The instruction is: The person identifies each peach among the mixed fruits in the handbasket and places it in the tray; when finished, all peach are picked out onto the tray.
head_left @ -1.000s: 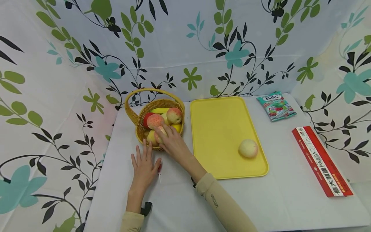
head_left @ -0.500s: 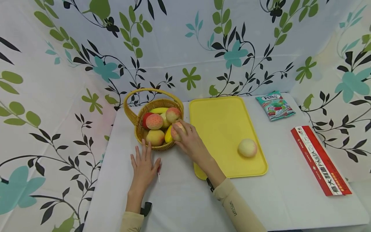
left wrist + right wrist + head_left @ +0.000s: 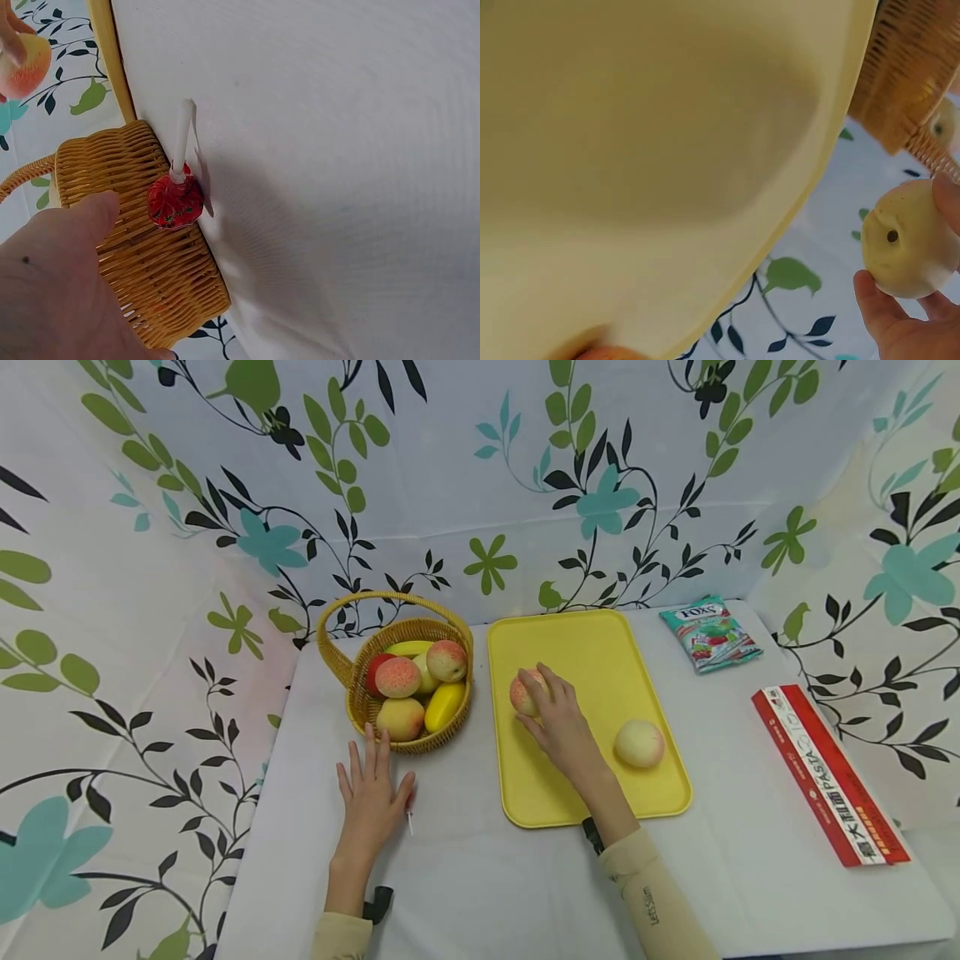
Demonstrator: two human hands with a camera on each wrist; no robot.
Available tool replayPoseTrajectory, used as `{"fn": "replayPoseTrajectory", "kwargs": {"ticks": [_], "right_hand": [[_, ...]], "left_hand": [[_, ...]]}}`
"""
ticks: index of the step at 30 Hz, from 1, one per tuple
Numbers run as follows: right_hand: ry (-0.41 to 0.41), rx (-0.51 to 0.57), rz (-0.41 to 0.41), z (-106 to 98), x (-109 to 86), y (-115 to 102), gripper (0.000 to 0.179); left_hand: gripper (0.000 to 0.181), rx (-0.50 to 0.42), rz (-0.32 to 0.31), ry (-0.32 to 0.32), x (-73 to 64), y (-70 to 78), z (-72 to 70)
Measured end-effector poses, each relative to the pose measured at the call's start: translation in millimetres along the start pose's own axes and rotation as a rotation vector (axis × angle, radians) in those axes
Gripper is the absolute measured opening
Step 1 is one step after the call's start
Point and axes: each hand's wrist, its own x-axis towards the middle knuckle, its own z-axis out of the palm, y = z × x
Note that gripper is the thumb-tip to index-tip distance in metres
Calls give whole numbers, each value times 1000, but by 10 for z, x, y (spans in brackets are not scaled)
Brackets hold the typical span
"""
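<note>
My right hand grips a peach over the left part of the yellow tray. In the right wrist view the peach is held up, with its stem hollow showing. A paler peach lies at the tray's right side. My left hand lies with straight fingers at the front of the wicker basket, its fingertips by the rim. Beside my left thumb is a lollipop in a red wrapper with a white stick. Whether the thumb touches it, I cannot tell.
Inside the basket are several fruits, among them peaches, a yellow fruit and a banana. A green candy bag lies at the back right. A long red pasta box lies along the table's right side.
My right hand has taken a peach out of the basket and carried it right, over the tray. My left hand has stayed in place.
</note>
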Motion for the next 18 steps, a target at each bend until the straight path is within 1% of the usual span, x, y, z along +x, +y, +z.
{"fn": "replayPoseTrajectory", "kwargs": {"ticks": [3, 8, 15, 18], "right_hand": [[10, -1, 45, -71, -42, 136, 71], [34, -9, 98, -206, -104, 344, 70], [68, -22, 171, -409, -186, 646, 71], [61, -31, 227, -493, -212, 764, 70]], "left_hand": [[90, -1, 0, 1, -1, 2, 6], [91, 11, 1, 7, 1, -11, 20], [89, 12, 1, 8, -4, 8, 1], [88, 9, -1, 6, -6, 13, -9]]}}
